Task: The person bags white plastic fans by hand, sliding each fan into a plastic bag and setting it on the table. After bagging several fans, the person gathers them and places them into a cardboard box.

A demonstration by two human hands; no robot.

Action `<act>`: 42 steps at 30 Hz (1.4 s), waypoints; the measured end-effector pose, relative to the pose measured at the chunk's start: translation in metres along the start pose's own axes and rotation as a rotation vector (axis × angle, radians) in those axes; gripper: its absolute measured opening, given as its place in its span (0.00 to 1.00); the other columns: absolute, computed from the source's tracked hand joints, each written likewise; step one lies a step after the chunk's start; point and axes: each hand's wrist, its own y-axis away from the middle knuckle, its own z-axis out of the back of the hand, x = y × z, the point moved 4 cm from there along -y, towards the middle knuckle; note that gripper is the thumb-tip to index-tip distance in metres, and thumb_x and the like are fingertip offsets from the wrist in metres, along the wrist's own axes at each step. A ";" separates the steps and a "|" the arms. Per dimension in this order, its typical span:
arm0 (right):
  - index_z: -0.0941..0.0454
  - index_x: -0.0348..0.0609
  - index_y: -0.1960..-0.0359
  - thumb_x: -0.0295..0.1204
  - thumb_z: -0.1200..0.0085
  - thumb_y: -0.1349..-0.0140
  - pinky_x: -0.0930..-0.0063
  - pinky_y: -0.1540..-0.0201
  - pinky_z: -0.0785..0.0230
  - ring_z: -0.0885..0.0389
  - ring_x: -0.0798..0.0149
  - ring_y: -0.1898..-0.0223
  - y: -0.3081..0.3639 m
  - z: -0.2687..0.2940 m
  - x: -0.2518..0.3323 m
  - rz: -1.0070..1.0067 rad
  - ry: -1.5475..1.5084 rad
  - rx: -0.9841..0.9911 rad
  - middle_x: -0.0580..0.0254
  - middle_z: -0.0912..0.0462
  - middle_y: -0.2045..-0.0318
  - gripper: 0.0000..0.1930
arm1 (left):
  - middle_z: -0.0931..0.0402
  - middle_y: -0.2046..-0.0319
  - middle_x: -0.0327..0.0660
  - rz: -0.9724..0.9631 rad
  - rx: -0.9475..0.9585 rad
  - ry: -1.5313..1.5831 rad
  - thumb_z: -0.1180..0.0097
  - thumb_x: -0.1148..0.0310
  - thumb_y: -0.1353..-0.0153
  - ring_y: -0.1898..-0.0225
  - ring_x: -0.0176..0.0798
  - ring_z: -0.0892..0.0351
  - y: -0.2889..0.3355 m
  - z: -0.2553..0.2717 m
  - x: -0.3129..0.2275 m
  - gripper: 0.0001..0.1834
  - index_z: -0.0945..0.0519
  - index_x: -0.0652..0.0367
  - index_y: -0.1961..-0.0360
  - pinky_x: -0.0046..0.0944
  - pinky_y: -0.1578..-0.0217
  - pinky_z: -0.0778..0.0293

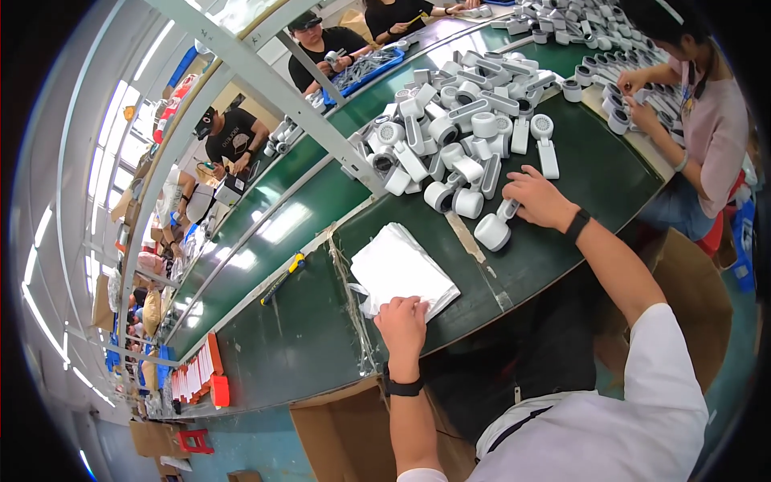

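My right hand (536, 198) is closed round the handle of a white and grey handheld fan (492, 233), whose round head points toward me at the near edge of a big pile. That pile of similar handheld fans (450, 120) lies heaped on the green table beyond my hand. On the left, a stack of thin white bags or sheets (400, 269) lies flat and slightly fanned. My left hand (401, 325) rests at its near edge, with curled fingers pinching the edge of the top layer; the fingertips are partly hidden.
A yellow and black screwdriver (283, 279) lies left of the stack. An orange box with papers (199, 373) stands at the table's far left end. A white metal frame post (277, 88) rises behind. At right, a co-worker in pink (713, 128) handles fans. Cardboard boxes (345, 434) stand below.
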 end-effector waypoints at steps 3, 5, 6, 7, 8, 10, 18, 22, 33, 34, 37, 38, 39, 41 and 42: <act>0.27 0.45 0.63 0.24 0.37 0.55 0.50 0.33 0.46 0.22 0.53 0.53 0.005 0.028 0.026 -0.111 -0.166 0.075 0.60 0.21 0.63 0.16 | 0.19 0.67 0.36 0.025 -0.004 -0.017 0.37 0.63 0.45 0.61 0.45 0.26 -0.001 -0.006 0.009 0.07 0.15 0.51 0.68 0.46 0.59 0.36; 0.28 0.41 0.63 0.25 0.36 0.58 0.53 0.39 0.38 0.22 0.52 0.56 0.013 0.037 0.038 -0.212 -0.376 0.062 0.59 0.21 0.63 0.18 | 0.19 0.69 0.38 0.021 -0.086 0.068 0.41 0.66 0.42 0.61 0.48 0.26 -0.004 0.002 0.007 0.06 0.15 0.53 0.67 0.47 0.58 0.35; 0.29 0.40 0.62 0.24 0.37 0.56 0.63 0.50 0.30 0.21 0.57 0.60 0.016 0.044 0.050 -0.318 -0.477 0.049 0.58 0.21 0.64 0.18 | 0.19 0.69 0.38 0.025 -0.089 0.067 0.41 0.66 0.42 0.61 0.48 0.26 -0.005 0.002 0.010 0.06 0.15 0.53 0.67 0.47 0.58 0.35; 0.30 0.41 0.63 0.25 0.37 0.54 0.64 0.57 0.30 0.21 0.56 0.63 0.020 0.041 0.062 -0.383 -0.630 0.056 0.57 0.21 0.66 0.17 | 0.19 0.68 0.39 0.021 -0.100 0.132 0.42 0.67 0.41 0.61 0.49 0.25 -0.004 0.002 0.014 0.06 0.16 0.54 0.66 0.47 0.58 0.35; 0.31 0.41 0.63 0.27 0.38 0.52 0.65 0.63 0.29 0.21 0.56 0.66 0.024 0.036 0.074 -0.447 -0.784 0.065 0.56 0.22 0.69 0.16 | 0.19 0.68 0.40 0.018 -0.112 0.196 0.43 0.68 0.40 0.61 0.50 0.25 -0.003 0.002 0.018 0.06 0.16 0.55 0.65 0.48 0.58 0.34; 0.30 0.40 0.61 0.26 0.39 0.50 0.68 0.64 0.30 0.21 0.60 0.68 0.034 0.026 0.098 -0.445 -0.949 -0.001 0.56 0.22 0.70 0.16 | 0.19 0.68 0.41 0.012 -0.084 0.209 0.44 0.68 0.40 0.61 0.51 0.25 -0.004 -0.002 0.015 0.07 0.16 0.56 0.65 0.49 0.58 0.34; 0.22 0.37 0.53 0.27 0.36 0.47 0.73 0.57 0.28 0.22 0.73 0.61 0.041 -0.011 0.168 -0.522 -1.151 0.153 0.62 0.17 0.63 0.19 | 0.19 0.68 0.44 0.049 -0.078 0.274 0.43 0.69 0.41 0.61 0.52 0.24 -0.005 0.001 0.012 0.06 0.16 0.58 0.66 0.48 0.58 0.32; 0.21 0.37 0.55 0.33 0.35 0.47 0.73 0.60 0.28 0.20 0.70 0.65 0.039 -0.012 0.181 -0.572 -1.089 0.193 0.59 0.16 0.66 0.19 | 0.19 0.69 0.46 0.126 -0.233 0.305 0.41 0.70 0.42 0.64 0.53 0.24 0.003 0.015 0.025 0.06 0.17 0.59 0.65 0.48 0.62 0.30; 0.23 0.36 0.52 0.31 0.36 0.45 0.75 0.56 0.29 0.23 0.74 0.62 0.048 -0.027 0.191 -0.724 -1.273 0.202 0.65 0.18 0.63 0.20 | 0.19 0.70 0.40 0.293 -0.149 0.666 0.41 0.74 0.40 0.71 0.29 0.24 0.008 0.025 0.016 0.13 0.19 0.68 0.54 0.29 0.69 0.28; 0.23 0.36 0.52 0.31 0.36 0.45 0.75 0.56 0.29 0.23 0.74 0.62 0.048 -0.027 0.191 -0.723 -1.272 0.201 0.65 0.18 0.63 0.20 | 0.19 0.70 0.40 0.325 -0.153 0.794 0.41 0.74 0.39 0.71 0.29 0.24 0.010 0.025 0.015 0.13 0.19 0.69 0.54 0.29 0.68 0.28; 0.23 0.37 0.52 0.31 0.35 0.46 0.75 0.55 0.29 0.22 0.73 0.61 0.045 -0.022 0.199 -0.734 -1.273 0.236 0.65 0.18 0.62 0.21 | 0.20 0.69 0.40 0.378 -0.174 1.034 0.41 0.73 0.38 0.70 0.29 0.24 0.011 0.015 0.012 0.14 0.21 0.70 0.52 0.29 0.68 0.28; 0.23 0.37 0.52 0.31 0.34 0.46 0.75 0.55 0.29 0.22 0.73 0.60 0.041 -0.018 0.203 -0.725 -1.282 0.223 0.64 0.18 0.62 0.21 | 0.20 0.69 0.40 0.398 -0.193 1.146 0.42 0.73 0.37 0.70 0.29 0.24 0.012 0.010 0.011 0.15 0.21 0.71 0.52 0.28 0.67 0.28; 0.23 0.36 0.52 0.32 0.34 0.47 0.75 0.55 0.29 0.22 0.73 0.60 0.037 -0.016 0.204 -0.715 -1.290 0.206 0.64 0.18 0.61 0.22 | 0.20 0.68 0.40 0.399 -0.164 1.162 0.41 0.75 0.37 0.68 0.30 0.22 0.011 0.007 0.007 0.15 0.22 0.71 0.51 0.28 0.65 0.27; 0.23 0.36 0.53 0.35 0.33 0.48 0.73 0.56 0.28 0.20 0.69 0.61 0.035 -0.019 0.206 -0.727 -1.261 0.122 0.59 0.17 0.62 0.23 | 0.19 0.67 0.41 0.415 -0.140 1.196 0.41 0.75 0.38 0.67 0.30 0.21 0.015 0.003 0.002 0.16 0.22 0.71 0.51 0.28 0.64 0.26; 0.23 0.36 0.54 0.39 0.33 0.50 0.71 0.58 0.27 0.19 0.66 0.63 0.035 -0.019 0.206 -0.740 -1.232 0.046 0.55 0.17 0.64 0.25 | 0.19 0.66 0.41 0.437 -0.117 1.230 0.41 0.76 0.39 0.66 0.31 0.20 0.017 0.000 0.000 0.16 0.22 0.71 0.50 0.29 0.64 0.25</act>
